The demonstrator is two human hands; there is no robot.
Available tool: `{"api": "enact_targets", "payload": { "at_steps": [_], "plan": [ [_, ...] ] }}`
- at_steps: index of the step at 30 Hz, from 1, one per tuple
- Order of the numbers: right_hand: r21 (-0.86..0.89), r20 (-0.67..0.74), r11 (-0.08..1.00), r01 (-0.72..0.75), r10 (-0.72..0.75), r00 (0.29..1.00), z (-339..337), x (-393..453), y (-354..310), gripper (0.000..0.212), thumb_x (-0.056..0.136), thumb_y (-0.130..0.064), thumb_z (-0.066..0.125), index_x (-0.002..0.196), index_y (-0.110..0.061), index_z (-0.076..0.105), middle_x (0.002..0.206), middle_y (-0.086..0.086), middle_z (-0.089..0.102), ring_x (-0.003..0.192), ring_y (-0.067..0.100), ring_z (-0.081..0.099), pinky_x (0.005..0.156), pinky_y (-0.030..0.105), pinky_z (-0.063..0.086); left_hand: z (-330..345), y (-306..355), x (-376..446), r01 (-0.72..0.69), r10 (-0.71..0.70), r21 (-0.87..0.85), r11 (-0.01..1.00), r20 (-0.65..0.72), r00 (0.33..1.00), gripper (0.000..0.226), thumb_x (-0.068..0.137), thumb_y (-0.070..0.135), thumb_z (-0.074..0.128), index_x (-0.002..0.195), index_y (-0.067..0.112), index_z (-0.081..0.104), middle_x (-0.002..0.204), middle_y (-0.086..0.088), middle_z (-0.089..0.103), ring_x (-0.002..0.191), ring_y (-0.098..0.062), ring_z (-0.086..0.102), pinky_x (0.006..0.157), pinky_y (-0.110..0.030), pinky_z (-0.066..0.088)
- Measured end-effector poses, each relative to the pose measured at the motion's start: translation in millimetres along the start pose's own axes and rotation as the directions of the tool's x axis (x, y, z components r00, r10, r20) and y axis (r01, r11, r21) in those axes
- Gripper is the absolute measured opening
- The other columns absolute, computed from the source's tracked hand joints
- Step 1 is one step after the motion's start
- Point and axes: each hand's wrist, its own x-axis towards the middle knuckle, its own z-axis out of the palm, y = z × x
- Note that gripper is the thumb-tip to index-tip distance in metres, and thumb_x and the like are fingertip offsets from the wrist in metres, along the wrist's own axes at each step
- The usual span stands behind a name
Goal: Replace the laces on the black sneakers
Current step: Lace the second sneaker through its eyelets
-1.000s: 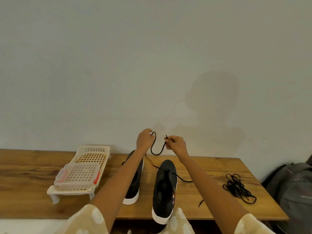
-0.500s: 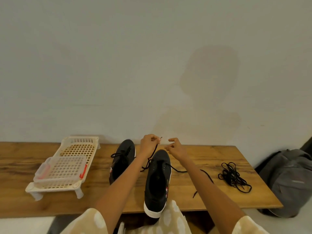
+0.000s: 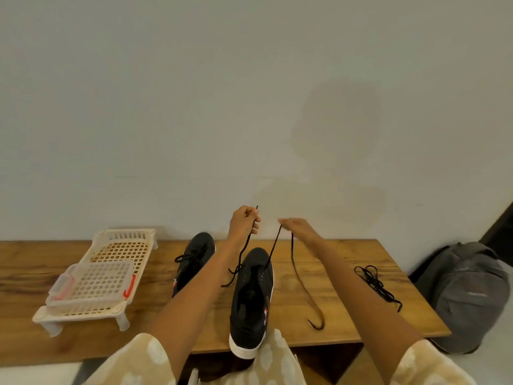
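Note:
Two black sneakers stand on the wooden bench (image 3: 341,254). The near sneaker (image 3: 251,301) has a white sole and its heel hangs over the front edge. The far sneaker (image 3: 195,258), laced, is partly hidden behind my left forearm. A black lace (image 3: 298,276) is threaded through the near sneaker's front eyelets. My left hand (image 3: 244,222) grips one end above the toe, the tip sticking up. My right hand (image 3: 298,227), blurred, holds the other strand, which rises from the shoe, passes under the fingers and hangs in a long loop down to the bench.
A bundle of black laces (image 3: 374,284) lies at the bench's right end. A cream plastic lattice basket (image 3: 111,273) with a clear lid on it stands at the left. A grey backpack (image 3: 466,295) sits on the floor to the right. A plain wall is close behind.
Both hands have risen from the sneaker's toe and moved apart. The right hand has drawn its strand up and right, and the loose lace now loops over the bench.

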Motion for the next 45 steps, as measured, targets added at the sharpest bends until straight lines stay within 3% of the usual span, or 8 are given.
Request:
{"api": "enact_targets", "payload": {
  "at_steps": [6, 12, 15, 20, 25, 32, 37, 45],
  "plan": [
    [0.579, -0.018, 0.759, 0.298, -0.353, 0.935, -49.3, -21.3, -117.6, 0.024, 0.097, -0.032, 0.05, 0.082, -0.015, 0.06, 0.097, 0.003, 0.068, 0.097, 0.017, 0.061, 0.097, 0.035, 0.044, 11.4, 84.5, -13.7, -0.131, 0.138, -0.101, 0.986, 0.067, 0.988, 0.012, 0.099, 0.013, 0.043, 0.098, 0.005, 0.052, 0.103, -0.008, 0.064, 0.087, -0.017, 0.061, 0.075, -0.027, 0.051],
    [0.767, -0.204, 0.473, 0.433, -0.459, 0.865, -63.8, -46.7, -180.1, 0.03, 0.101, -0.03, 0.042, 0.1, -0.01, 0.064, 0.096, 0.003, 0.066, 0.085, 0.015, 0.064, 0.088, 0.032, 0.052, 7.3, 158.9, -19.7, -0.233, 0.241, -0.202, 0.951, 0.015, 0.97, 0.013, 0.099, 0.015, 0.044, 0.103, 0.006, 0.052, 0.095, -0.006, 0.063, 0.074, -0.014, 0.062, 0.065, -0.018, 0.052],
    [0.668, -0.194, 0.578, 0.468, -0.472, 0.86, -59.7, -50.5, -179.1, 0.025, 0.1, -0.022, 0.043, 0.112, -0.009, 0.062, 0.098, 0.003, 0.065, 0.073, 0.012, 0.061, 0.071, 0.026, 0.051, 1.1, 181.3, -22.1, -0.215, 0.221, -0.319, 0.923, -0.017, 0.975, 0.013, 0.099, 0.016, 0.045, 0.105, 0.006, 0.052, 0.08, -0.006, 0.059, 0.055, -0.016, 0.053, 0.057, -0.025, 0.052],
    [0.137, 0.017, 0.901, 0.412, -0.418, 0.908, -40.9, -50.4, -157.9, 0.032, 0.092, -0.005, 0.051, 0.122, -0.01, 0.058, 0.089, -0.001, 0.063, 0.073, 0.011, 0.058, 0.062, 0.021, 0.047, -1.1, 200.9, -31.8, -0.207, 0.213, -0.467, 0.86, -0.039, 0.976, 0.01, 0.099, 0.015, 0.047, 0.092, 0.011, 0.053, 0.075, -0.004, 0.06, 0.051, -0.012, 0.049, 0.054, -0.024, 0.047],
    [0.189, 0.165, 0.895, 0.403, -0.434, 0.886, -29.1, -54.3, -154.1, 0.016, 0.094, -0.015, 0.057, 0.099, -0.004, 0.067, 0.081, 0.002, 0.068, 0.068, 0.01, 0.062, 0.07, 0.023, 0.053, -5.4, 215.4, -33.8, -0.301, 0.323, -0.403, 0.864, -0.014, 0.946, 0.012, 0.1, 0.017, 0.045, 0.103, 0.008, 0.053, 0.089, -0.002, 0.071, 0.066, -0.011, 0.063, 0.069, -0.02, 0.053],
    [0.466, -0.222, 0.703, 0.537, -0.495, 0.84, -35.4, -50.3, -183.6, 0.015, 0.092, -0.013, 0.06, 0.099, -0.002, 0.069, 0.085, 0.009, 0.067, 0.07, 0.014, 0.064, 0.075, 0.024, 0.055, -18.4, 168.0, -29.0, -0.237, 0.248, -0.163, 0.958, 0.052, 0.967, 0.043, 0.099, 0.043, 0.039, 0.127, 0.012, 0.05, 0.124, 0.0, 0.055, 0.112, -0.015, 0.053, 0.096, -0.032, 0.04],
    [0.453, -0.295, 0.674, 0.584, -0.505, 0.811, -47.5, -48.3, -206.0, 0.016, 0.09, -0.014, 0.064, 0.098, -0.001, 0.069, 0.084, 0.007, 0.069, 0.07, 0.014, 0.066, 0.075, 0.025, 0.055, -20.1, 136.6, -37.6, -0.252, 0.227, 0.047, 0.967, 0.306, 0.925, 0.03, 0.1, 0.03, 0.043, 0.11, 0.011, 0.064, 0.097, -0.002, 0.07, 0.083, -0.015, 0.066, 0.081, -0.028, 0.049],
    [0.388, -0.27, 0.751, 0.535, -0.462, 0.845, -46.2, -40.7, -171.8, 0.02, 0.093, -0.002, 0.054, 0.109, -0.004, 0.066, 0.091, 0.006, 0.067, 0.078, 0.015, 0.064, 0.072, 0.021, 0.056, -31.0, 147.0, -31.6, -0.227, 0.241, -0.161, 0.961, 0.075, 0.968, 0.024, 0.1, 0.022, 0.046, 0.101, 0.007, 0.064, 0.084, -0.008, 0.072, 0.064, -0.021, 0.07, 0.064, -0.029, 0.058]
  ]
}}
